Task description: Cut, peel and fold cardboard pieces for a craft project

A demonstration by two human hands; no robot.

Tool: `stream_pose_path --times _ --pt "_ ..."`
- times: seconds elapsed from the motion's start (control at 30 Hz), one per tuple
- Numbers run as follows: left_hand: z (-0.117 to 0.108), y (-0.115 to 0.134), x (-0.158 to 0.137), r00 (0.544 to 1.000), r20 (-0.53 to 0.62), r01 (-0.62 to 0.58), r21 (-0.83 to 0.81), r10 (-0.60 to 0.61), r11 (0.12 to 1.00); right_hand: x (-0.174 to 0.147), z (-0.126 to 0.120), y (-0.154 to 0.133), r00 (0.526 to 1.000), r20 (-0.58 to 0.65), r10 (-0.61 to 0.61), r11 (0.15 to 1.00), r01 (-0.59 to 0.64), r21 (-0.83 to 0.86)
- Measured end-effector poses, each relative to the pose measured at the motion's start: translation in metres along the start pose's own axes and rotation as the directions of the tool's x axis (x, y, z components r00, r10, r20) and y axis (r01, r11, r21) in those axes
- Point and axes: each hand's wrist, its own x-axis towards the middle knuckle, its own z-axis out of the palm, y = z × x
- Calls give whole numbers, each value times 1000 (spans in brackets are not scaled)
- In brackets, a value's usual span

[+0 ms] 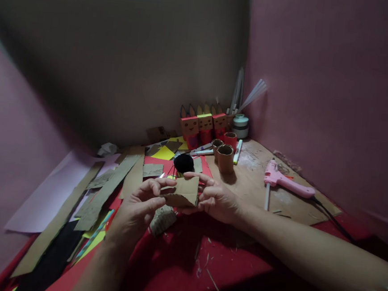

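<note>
Between both hands, above the red cloth, is a small folded piece of cardboard point(185, 190) with a bent lower edge. My left hand point(144, 202) grips its left end between thumb and fingers. At the right end, my right hand point(215, 196) pinches it, with the index finger along the top edge. Just behind the cardboard sits a round black object point(183, 163), its kind unclear. Below it lies a crumpled-looking cardboard scrap point(163, 220), partly covered by my left hand.
A pink hot glue gun point(277, 178) stands at the right, its cord running off. Brown cardboard tubes point(225, 159) stand behind my right hand. Several cardboard figures with faces point(189, 126) line the back wall beside a pale green jar point(240, 126). Cardboard strips point(109, 192) cover the left.
</note>
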Motion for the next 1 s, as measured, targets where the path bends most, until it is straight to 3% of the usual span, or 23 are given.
stream_pose_path --times 0.33,0.53,0.67,0.8,0.9,1.0 --pt "-1 3 -4 992 116 -46 24 43 999 -1 2 -2 998 -7 -58 998 58 -2" --pt "0 -1 -2 982 186 -57 102 37 993 2 4 2 967 -221 -124 992 115 -53" --pt "8 -5 -1 997 66 -52 127 44 991 4 1 8 947 -301 -113 988 76 -132" --pt "18 -14 0 995 -86 -41 202 60 979 4 2 13 964 -216 -155 981 124 -152" --pt "24 -21 2 992 -127 20 214 8 977 0 6 10 967 -172 -187 966 150 -209" --pt "27 -25 3 989 -141 -1 257 38 966 -7 11 1 955 -181 -233 939 172 -298"
